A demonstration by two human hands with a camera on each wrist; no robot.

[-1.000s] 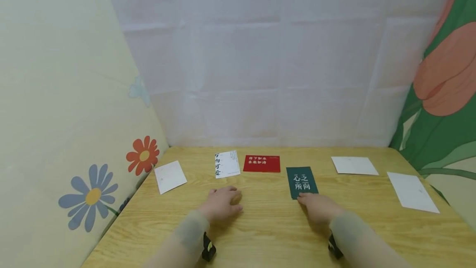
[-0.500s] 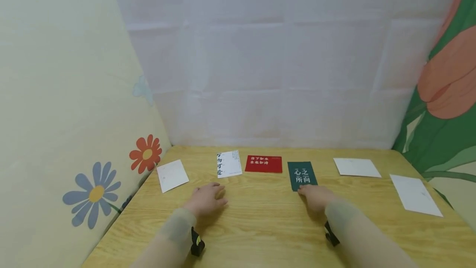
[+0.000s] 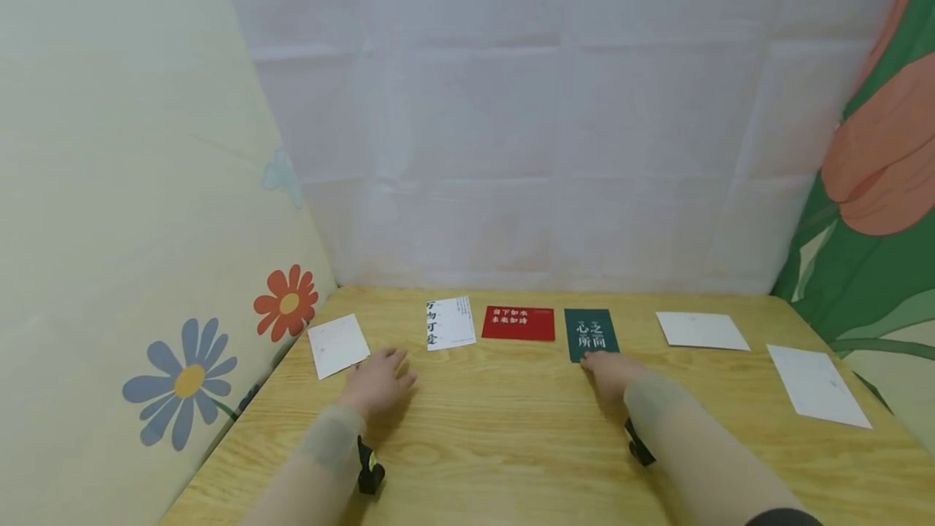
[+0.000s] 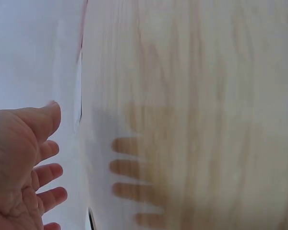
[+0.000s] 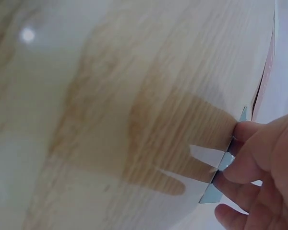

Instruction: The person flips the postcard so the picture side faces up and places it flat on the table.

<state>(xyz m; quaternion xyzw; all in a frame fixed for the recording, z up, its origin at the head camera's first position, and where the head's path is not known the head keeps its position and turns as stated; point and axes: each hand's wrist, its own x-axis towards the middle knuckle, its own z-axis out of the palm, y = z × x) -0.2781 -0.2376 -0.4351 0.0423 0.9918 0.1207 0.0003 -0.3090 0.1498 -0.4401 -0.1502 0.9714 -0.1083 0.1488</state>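
Note:
In the head view a dark green card point(image 3: 591, 331) with white characters lies right of a red card point(image 3: 520, 323). My right hand point(image 3: 612, 374) pinches its near edge. The right wrist view shows the thumb and fingertips point(image 5: 233, 173) at the edge of the green card point(image 5: 212, 194), which lies flat against the table. My left hand point(image 3: 378, 385), fingers relaxed, is over the table just beside the near corner of the leftmost white card point(image 3: 339, 345). Nothing is between the fingers of the left hand point(image 4: 26, 167) in the left wrist view.
A white card with black characters point(image 3: 451, 323) lies left of the red one. Two plain white cards point(image 3: 703, 330) lie on the right of the wooden table point(image 3: 497, 445). A white cloth point(image 3: 467, 120) hangs behind; floral panels flank both sides.
My right hand has slid the green card away from me, nearly level with the red card. My left hand has moved left to the leftmost white card.

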